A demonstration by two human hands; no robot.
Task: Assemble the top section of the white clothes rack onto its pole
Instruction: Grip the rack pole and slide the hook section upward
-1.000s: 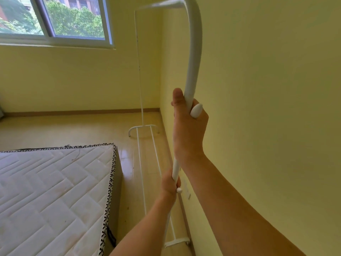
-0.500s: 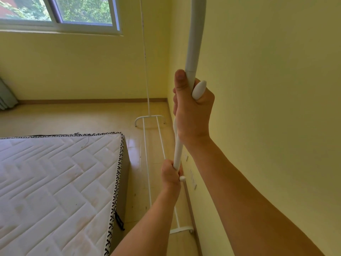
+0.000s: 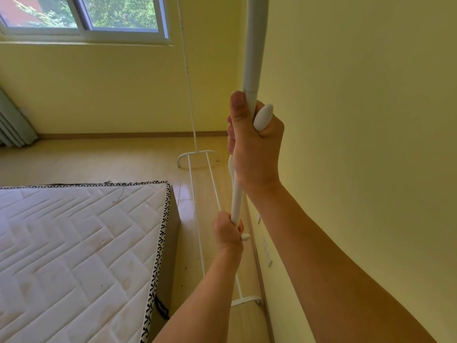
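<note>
**Inspector:** Head view, centre right of the frame: the thick white tubular top section of the clothes rack (image 3: 253, 45) rises out of the upper edge. Its lower end sits over the thinner white metal pole (image 3: 237, 196), with a visible seam just above the thumb.

**Assistant:** Hands?

**Inspector:** The right hand (image 3: 256, 147) is clenched around the joint, thumb pressed up along the tube. A white oval plastic knob (image 3: 263, 117) protrudes between thumb and knuckles. The left hand (image 3: 227, 231) is wrapped tight around the pole lower down, just above a small white peg (image 3: 245, 236).

**Assistant:** Is the joint fully seated?

**Inspector:** Cannot tell; the right hand covers most of it. I judge the fitting step to be under way.

**Assistant:** Surroundings?

**Inspector:** A second, thin white upright (image 3: 188, 78) stands at centre frame on a curved white foot (image 3: 197, 154). Two thin white floor rails (image 3: 197, 219) run from it toward the near foot at lower centre. A quilted white mattress with black-patterned edging (image 3: 81, 256) fills the lower left. The pale yellow wall (image 3: 358, 120) lies close on the right.

**Assistant:** Risks?

**Inspector:** Three, in my judgement. A tilted tube could bind on the pole. If the knob is not locked, the section may slip down onto the fingers. The tall top, out of frame, could sway and scrape the wall.
</note>
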